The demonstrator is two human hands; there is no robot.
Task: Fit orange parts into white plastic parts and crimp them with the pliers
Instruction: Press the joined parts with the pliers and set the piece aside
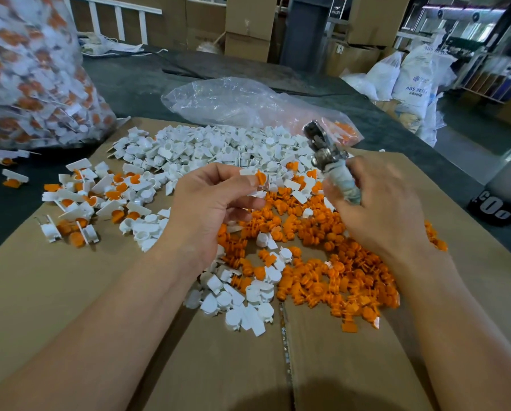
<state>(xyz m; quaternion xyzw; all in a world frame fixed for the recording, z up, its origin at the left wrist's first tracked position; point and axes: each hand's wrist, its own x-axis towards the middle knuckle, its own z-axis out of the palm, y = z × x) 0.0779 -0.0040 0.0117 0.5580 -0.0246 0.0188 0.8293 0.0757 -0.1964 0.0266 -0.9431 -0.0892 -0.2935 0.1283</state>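
i see the left hand (215, 200) pinching one orange part (259, 177) w/ thumb and fingertips. it looks pushed into a white plastic part (248, 172) in the same pinch, tho the white bit is mostly hidden. the right hand (375, 209) is wrapped tight round the taped handle of the pliers (322, 146). the plier head sticks up and away, just right of the left pinch, not touching it. can't tell if the plier jaws are apart or together. i think we're at the end of the fit step, crimp not done yet. next move, prob: bring the plier head down and left to the pinch, get the jaws round the joined piece, squeeze, and keep fingertips out of the bite. the orange pile (322, 256) lies right under both grips, the white pile (218, 146) just past the pinch, and the done pieces (82, 200) sit well left of the left hand, all on the cardboard (70, 292).
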